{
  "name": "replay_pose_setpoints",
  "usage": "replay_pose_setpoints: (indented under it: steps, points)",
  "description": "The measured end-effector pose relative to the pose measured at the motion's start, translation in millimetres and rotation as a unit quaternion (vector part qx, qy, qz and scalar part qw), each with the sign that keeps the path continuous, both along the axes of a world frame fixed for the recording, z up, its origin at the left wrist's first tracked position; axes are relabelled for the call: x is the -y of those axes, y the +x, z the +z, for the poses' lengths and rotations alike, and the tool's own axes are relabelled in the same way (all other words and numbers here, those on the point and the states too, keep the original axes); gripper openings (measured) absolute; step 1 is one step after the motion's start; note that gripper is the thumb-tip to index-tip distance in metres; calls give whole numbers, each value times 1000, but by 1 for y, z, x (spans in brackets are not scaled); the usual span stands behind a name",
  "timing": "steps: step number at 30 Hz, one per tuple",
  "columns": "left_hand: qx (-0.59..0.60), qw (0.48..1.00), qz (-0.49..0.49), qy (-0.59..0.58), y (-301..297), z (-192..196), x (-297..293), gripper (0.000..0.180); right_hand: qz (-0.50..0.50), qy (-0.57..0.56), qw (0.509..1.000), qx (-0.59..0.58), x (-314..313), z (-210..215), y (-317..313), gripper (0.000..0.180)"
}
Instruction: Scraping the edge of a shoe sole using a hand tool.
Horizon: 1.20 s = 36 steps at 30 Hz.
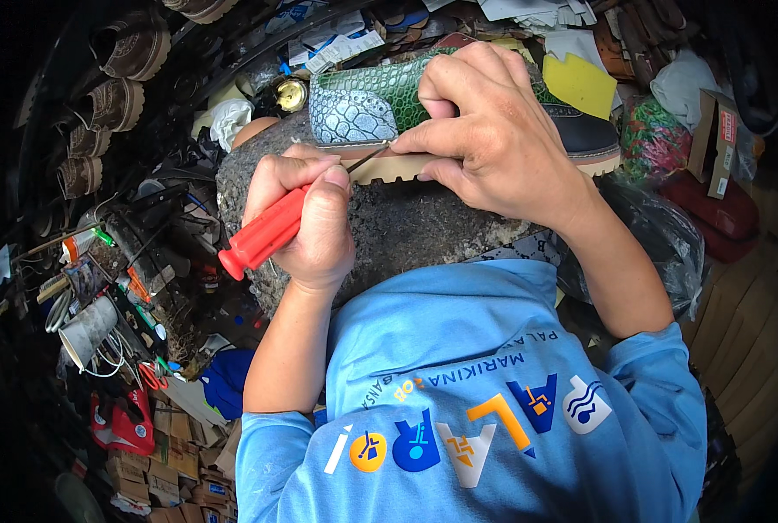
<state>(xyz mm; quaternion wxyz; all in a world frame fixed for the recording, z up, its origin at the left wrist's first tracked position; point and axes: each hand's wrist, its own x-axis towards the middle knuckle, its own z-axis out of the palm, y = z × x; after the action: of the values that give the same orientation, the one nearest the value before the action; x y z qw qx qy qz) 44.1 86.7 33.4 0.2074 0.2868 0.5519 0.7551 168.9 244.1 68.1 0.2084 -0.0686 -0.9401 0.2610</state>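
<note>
A shoe point(351, 115) with green crocodile-patterned leather, a pale blue-white heel panel and a black toe lies across a rough dark stone block point(406, 218). Its toe points right, and its thick tan sole point(387, 167) faces me. My left hand point(306, 222) is closed round the red handle of an awl point(267, 232), whose thin metal shaft reaches the stitched welt above the sole. Close to the awl's tip, my right hand point(507, 144) grips the shoe's edge with bent fingers, index finger at the welt and thumb lower on the sole. Any thread between those fingers is too small to tell.
Several brown shoes point(114, 105) hang at the far left. A brass-coloured round tin point(291, 94) sits behind the block. Left of it lie tools, a white cup point(89, 333) and red-handled scissors point(152, 376). Plastic bags point(642, 227) and a cardboard box point(713, 144) crowd the right.
</note>
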Motion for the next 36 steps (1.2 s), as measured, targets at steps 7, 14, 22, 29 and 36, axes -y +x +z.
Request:
replay_pose_setpoints:
  steps: [7,14,22,29,36]
  points:
    - [28,1000,4,14,0,6,-3,7,-2,-2,1000,15,0,1,-1,29]
    - [-11,998,10,-54,2,10,-4,7,-6,4,1000,29,-1,2,0,22]
    - [43,999,4,17,0,4,-5,6,0,-3,1000,3,-1,1,0,34]
    - [47,999,1,8,1,6,-4,7,-1,0,1000,9,-1,1,0,35]
    - [102,994,48,17,-3,6,-5,9,1,1,1000,4,0,2,-1,35]
